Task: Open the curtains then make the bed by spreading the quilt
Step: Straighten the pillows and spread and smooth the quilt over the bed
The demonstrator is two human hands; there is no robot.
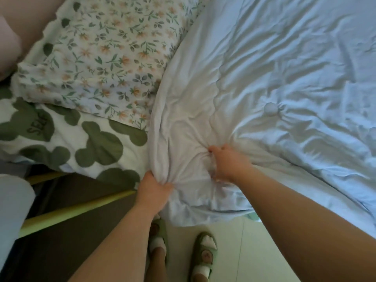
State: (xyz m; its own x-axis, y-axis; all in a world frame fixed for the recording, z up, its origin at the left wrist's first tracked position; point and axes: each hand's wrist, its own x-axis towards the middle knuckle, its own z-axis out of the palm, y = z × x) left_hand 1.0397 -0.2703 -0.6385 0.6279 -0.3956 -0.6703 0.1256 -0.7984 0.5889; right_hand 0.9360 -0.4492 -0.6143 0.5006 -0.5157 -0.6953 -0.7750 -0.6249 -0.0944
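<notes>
A pale blue-white quilt (274, 78) lies rumpled over the right and middle of the bed, its near corner hanging over the bed's edge. My left hand (153, 190) is clenched on the quilt's left border near that corner. My right hand (227, 163) is bunched into the quilt's top surface a little to the right, with creases running out from the grip. No curtains are in view.
A floral pillow (101, 53) lies at the upper left on a white sheet with green mouse-head shapes (85, 147). A pink headboard (26, 21) is at the far left. Below are a dark bedside surface with yellow rails (77, 210), pale floor tiles (254, 251) and my slippered feet (204, 255).
</notes>
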